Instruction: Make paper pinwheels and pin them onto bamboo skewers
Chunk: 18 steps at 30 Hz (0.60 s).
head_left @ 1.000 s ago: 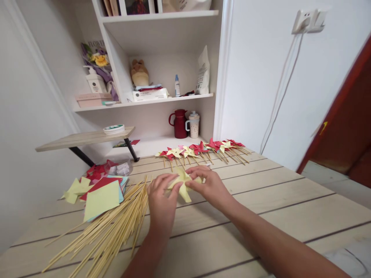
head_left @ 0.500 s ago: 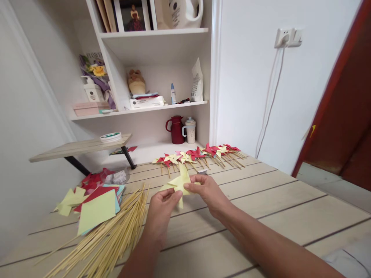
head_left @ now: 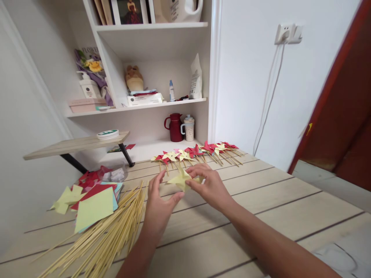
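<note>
While the right hand [head_left: 213, 188] pinches a pale yellow pinwheel [head_left: 179, 180] between thumb and fingers, the left hand [head_left: 159, 206] is spread wide beside it, gripping nothing, its thumb tip so near a lower blade that I cannot tell whether they touch. The held pinwheel is above the middle of a pale wooden table [head_left: 220, 239], whose planks are divided by dark lines. To the left, thin sticks [head_left: 113, 231] fan across the boards, close by a stack of paper squares [head_left: 94, 208] with yellow on top and red and blue showing beneath. Another yellow pinwheel [head_left: 65, 199] lies at the stack's far side, near a clear container [head_left: 116, 174]. Along the back, red and yellow pinwheels on sticks [head_left: 185, 154] lie in a row. A small raised stand [head_left: 75, 144] on black legs bears a round white item [head_left: 108, 135]. Behind, white shelving [head_left: 150, 27] holds a plush toy [head_left: 134, 79], a pump bottle [head_left: 90, 87] and, lowest, a dark red jug [head_left: 176, 127] beside a speckled cup [head_left: 189, 128]. On the white wall [head_left: 252, 77] at right, cords [head_left: 269, 96] hang from a socket [head_left: 285, 34]; farther right is a reddish-brown door [head_left: 339, 108].
</note>
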### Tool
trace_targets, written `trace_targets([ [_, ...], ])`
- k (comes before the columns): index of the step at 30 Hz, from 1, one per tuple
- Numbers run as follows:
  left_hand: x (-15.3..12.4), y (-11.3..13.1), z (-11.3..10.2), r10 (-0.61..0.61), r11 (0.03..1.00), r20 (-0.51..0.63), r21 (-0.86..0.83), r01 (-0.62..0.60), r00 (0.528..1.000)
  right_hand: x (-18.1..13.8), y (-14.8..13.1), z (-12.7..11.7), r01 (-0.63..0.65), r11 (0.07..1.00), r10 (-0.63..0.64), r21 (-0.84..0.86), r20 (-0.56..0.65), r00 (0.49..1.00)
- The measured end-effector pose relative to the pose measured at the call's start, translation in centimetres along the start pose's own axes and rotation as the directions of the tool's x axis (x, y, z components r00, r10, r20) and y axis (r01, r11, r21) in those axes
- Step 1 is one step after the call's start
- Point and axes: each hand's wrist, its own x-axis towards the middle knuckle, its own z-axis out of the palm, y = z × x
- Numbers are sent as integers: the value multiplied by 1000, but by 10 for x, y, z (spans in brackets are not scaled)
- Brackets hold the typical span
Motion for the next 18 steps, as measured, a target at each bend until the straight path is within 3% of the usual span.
trace_targets([
  [4, 2, 3, -4, 81, 982, -10, 170, -78, 997, -1, 1, -3, 109, 988, -101, -111, 77, 992],
  [11, 4, -4, -5, -6, 990, 86, 142, -6, 996, -4, 2, -1, 175, 960, -129, -217, 212, 969],
  [18, 1, 1, -3, 7, 993, 126, 114, -22, 992, -6, 0, 0, 179, 963, -126, -201, 252, 960],
])
